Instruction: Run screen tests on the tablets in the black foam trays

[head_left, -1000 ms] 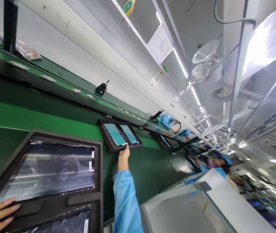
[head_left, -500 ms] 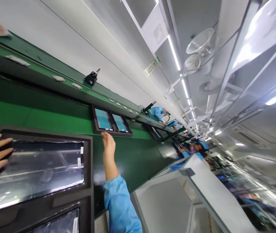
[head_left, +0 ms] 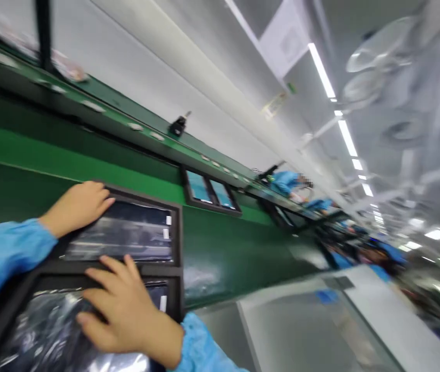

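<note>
A black tray with two compartments lies on the green bench. In its upper compartment is a dark, shiny flat screen panel with small white labels at its right end. The lower compartment holds a second panel under wrinkled clear film. My left hand rests at the upper left of the upper panel, its fingers slightly bent over the tray's edge. Over the lower panel, my right hand is open with fingers spread, their tips near the divider. Whether those tips touch the panel, I cannot tell.
Farther along the green bench lies another black tray with two blue-faced panels. A black adapter sits on the green ledge above. A grey-white box-like unit stands to the right. People in blue work farther down the line.
The view has shifted, with the trays now farther right. My right hand has come from beyond the tray's right side onto the lower panel. My left hand remains by the upper panel's left end.
</note>
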Available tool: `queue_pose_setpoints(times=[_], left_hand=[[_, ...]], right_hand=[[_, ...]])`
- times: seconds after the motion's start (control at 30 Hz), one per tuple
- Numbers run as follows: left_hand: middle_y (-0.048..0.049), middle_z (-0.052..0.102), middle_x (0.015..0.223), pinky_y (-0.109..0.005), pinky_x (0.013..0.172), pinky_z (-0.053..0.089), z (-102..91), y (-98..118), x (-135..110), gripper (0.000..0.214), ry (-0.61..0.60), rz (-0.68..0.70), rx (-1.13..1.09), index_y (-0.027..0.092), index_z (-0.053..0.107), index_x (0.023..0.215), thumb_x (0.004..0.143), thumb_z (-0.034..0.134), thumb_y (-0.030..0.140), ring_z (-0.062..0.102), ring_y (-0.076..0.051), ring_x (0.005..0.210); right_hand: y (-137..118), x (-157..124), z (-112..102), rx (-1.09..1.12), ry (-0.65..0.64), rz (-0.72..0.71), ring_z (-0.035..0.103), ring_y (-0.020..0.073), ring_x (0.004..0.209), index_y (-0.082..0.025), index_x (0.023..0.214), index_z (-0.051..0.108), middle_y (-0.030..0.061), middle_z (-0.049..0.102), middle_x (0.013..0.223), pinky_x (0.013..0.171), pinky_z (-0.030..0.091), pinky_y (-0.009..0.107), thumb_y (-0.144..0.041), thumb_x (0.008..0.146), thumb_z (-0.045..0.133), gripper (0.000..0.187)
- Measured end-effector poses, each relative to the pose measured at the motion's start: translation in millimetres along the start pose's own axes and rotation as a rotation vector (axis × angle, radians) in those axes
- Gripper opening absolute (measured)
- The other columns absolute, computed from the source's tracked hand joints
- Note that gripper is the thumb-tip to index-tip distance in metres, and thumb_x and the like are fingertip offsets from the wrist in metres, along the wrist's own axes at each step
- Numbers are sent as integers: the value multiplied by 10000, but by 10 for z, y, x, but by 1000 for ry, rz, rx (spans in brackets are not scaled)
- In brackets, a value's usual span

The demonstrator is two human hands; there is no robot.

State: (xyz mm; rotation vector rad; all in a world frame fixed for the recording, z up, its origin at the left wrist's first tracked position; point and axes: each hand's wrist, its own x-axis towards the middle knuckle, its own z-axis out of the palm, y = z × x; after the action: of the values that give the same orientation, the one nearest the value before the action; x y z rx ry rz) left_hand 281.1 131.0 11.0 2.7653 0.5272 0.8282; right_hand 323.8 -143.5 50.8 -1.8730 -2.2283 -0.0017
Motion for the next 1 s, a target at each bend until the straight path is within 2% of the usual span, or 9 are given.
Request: queue_pose_setpoints(times=[0.1,0.2,0.3,0.43,0.53,0.7,1.0], left_hand=[[-50,623,923,-404,885,517,20,-82,20,316,-87,-54,134,141,613,897,989,527,431,605,-198,928],[-53,641,975,-428,923,535,-19,-127,13,265,-131,-86,170,137,624,953,965,595,400,625,-204,985],[-64,647,1036,-447,945,540,-74,-126,-8,260,-149,-93,152,140,628,1027,964,602,390,627,-215,1029],[-73,645,1072,-455,951,542,-96,-147,-20,279,-165,-94,122,142,625,1071,963,602,398,625,-222,1049],[-77,644,1089,-465,959,539,-103,-162,-20,304,-171,-87,97,142,614,1116,966,597,406,625,-228,1060],[-80,643,1102,-472,967,532,-118,-156,-22,328,-176,-73,56,147,605,1149,971,583,421,627,-227,1052],[-80,646,1103,-478,977,524,-140,-162,-31,325,-178,-101,6,146,611,1134,973,577,427,626,-228,1054]], right_hand=[[20,40,-14,203,-16,95,325,276,1506,-228,1227,645,75,588,1457,1235,190,600,-378,928,608,337],[-19,123,-56,281,-33,189,351,321,1487,-198,1240,641,125,588,1444,1197,224,672,-316,930,597,335],[-93,225,-69,305,-62,212,310,337,1506,-173,1250,637,149,549,1478,1194,234,675,-308,928,602,351],[-156,407,8,308,-174,134,178,362,1550,-163,1316,593,152,403,1596,1196,222,681,-363,936,613,430],[-185,555,86,288,-197,99,133,377,1557,-144,1319,579,180,338,1625,1182,237,698,-426,942,612,472],[-276,685,162,211,-185,113,191,371,1546,-119,1183,628,205,365,1605,1188,253,686,-436,950,615,393],[-371,694,224,171,-180,191,234,364,1535,-73,1185,635,261,353,1594,1205,238,657,-452,937,641,453]])
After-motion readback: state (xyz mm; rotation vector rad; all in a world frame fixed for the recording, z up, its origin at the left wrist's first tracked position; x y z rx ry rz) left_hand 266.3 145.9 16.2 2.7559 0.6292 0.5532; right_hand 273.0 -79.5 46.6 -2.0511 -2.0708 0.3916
